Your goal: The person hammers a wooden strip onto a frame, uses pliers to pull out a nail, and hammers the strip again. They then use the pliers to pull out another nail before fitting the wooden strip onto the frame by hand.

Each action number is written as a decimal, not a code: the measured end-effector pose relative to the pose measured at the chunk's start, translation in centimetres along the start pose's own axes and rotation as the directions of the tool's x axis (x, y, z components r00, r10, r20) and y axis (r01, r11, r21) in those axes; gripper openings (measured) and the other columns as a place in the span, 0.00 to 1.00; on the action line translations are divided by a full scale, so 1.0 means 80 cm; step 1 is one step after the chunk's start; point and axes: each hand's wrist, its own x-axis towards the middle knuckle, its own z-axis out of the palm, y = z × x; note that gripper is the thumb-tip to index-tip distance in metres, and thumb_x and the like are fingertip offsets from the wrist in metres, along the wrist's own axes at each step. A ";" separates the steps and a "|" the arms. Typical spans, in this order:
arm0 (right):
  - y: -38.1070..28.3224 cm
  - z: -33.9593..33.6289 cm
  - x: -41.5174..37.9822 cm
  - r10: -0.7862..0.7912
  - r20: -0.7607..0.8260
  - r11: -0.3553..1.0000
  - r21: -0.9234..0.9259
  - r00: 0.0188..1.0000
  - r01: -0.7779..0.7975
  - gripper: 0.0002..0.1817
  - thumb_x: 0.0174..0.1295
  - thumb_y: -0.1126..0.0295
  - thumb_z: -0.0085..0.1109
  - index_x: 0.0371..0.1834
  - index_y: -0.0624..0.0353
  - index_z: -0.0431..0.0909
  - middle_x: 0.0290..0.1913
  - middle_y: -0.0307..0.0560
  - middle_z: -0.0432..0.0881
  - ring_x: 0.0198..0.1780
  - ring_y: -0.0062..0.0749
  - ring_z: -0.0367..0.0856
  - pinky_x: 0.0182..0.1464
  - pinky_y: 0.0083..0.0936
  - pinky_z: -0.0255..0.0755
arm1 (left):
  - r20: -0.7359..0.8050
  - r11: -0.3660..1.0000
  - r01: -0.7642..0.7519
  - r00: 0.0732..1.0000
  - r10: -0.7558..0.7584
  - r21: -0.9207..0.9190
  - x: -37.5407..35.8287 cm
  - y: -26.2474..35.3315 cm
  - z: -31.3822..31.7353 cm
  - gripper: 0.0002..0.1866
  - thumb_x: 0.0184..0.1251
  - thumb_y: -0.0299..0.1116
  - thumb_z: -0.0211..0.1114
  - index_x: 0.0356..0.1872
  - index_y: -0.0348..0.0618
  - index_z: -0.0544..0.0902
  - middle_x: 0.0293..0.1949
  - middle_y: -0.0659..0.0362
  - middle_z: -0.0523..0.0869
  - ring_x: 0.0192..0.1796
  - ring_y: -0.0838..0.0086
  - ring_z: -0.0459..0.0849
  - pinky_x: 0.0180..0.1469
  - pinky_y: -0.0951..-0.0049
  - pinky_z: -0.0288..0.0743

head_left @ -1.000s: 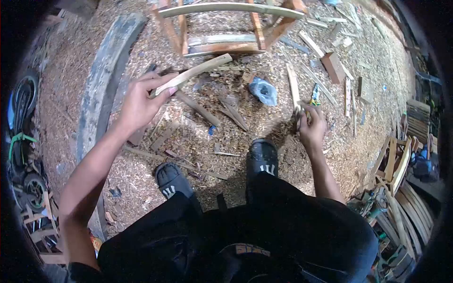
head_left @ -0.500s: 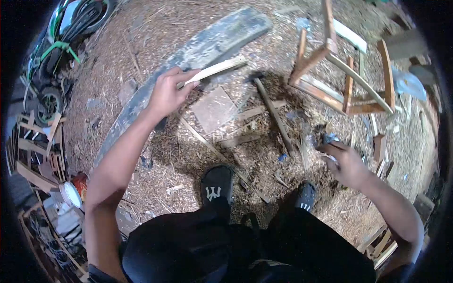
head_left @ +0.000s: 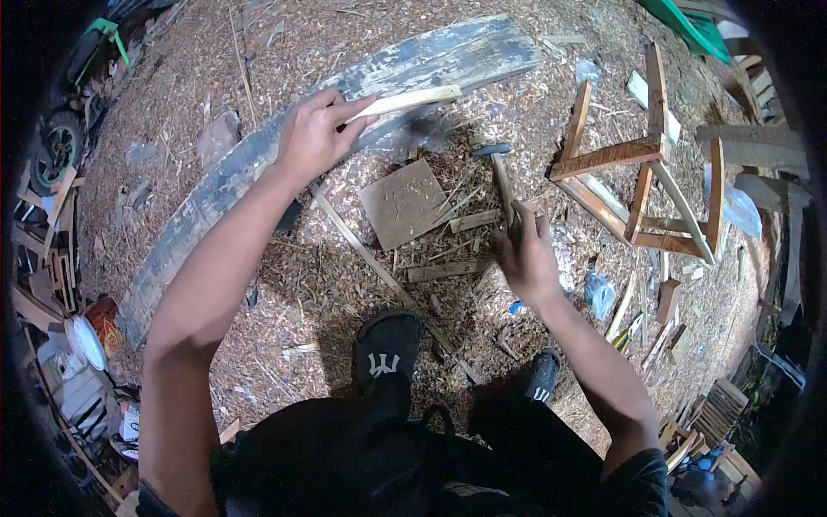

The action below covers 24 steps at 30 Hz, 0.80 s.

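My left hand (head_left: pixel 312 142) is closed around one end of a pale wooden strip (head_left: pixel 409 102), which it holds over a long weathered plank (head_left: pixel 431 59). My right hand (head_left: pixel 530 263) has its fingers wrapped around the handle of a hammer (head_left: pixel 502 181). The hammer's dark head points away from me, and the lower end of its handle is hidden by the hand. Between the two hands a square brown board (head_left: pixel 403 203) lies on the ground, with thin wood scraps beside it.
A wooden chair-like frame (head_left: pixel 612 159) lies at the right, near a plastic bag (head_left: pixel 599 293) and pliers (head_left: pixel 633 327). Wood shavings cover the ground. A white bucket lid (head_left: pixel 86 343) and stacked wood are at the left edge. My sandalled feet (head_left: pixel 388 353) are below.
My right hand has moved left and away from me, from beside the plastic bag onto the hammer handle, and closed on it. My left hand still holds the strip. The view has shifted.
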 end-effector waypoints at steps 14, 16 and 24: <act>-0.040 -0.053 0.050 -0.129 -0.095 0.966 0.212 0.987 0.146 0.31 0.73 0.82 0.49 0.80 0.52 0.63 0.52 0.73 0.85 0.43 0.63 0.89 0.43 0.52 0.85 | 0.011 0.995 0.034 0.999 -0.035 0.096 0.005 -0.005 0.004 0.15 0.71 0.48 0.69 0.54 0.60 0.92 0.28 0.60 0.78 0.33 0.65 0.82 0.38 0.60 0.79; -0.046 -0.056 0.072 -0.197 -0.078 0.972 0.112 0.977 0.205 0.31 0.73 0.83 0.48 0.79 0.53 0.66 0.55 0.69 0.84 0.49 0.51 0.89 0.50 0.40 0.82 | 0.007 0.998 0.009 1.000 -0.010 0.066 0.006 -0.006 0.003 0.16 0.70 0.45 0.70 0.55 0.58 0.91 0.27 0.58 0.78 0.31 0.64 0.81 0.36 0.59 0.77; -0.046 -0.062 0.081 -0.306 -0.070 0.948 0.063 0.949 0.311 0.35 0.68 0.87 0.49 0.79 0.51 0.65 0.60 0.70 0.82 0.60 0.62 0.83 0.57 0.46 0.81 | -0.035 0.976 -0.197 0.979 0.201 0.088 0.006 -0.026 0.008 0.17 0.70 0.41 0.71 0.57 0.56 0.90 0.27 0.57 0.76 0.28 0.64 0.79 0.33 0.60 0.76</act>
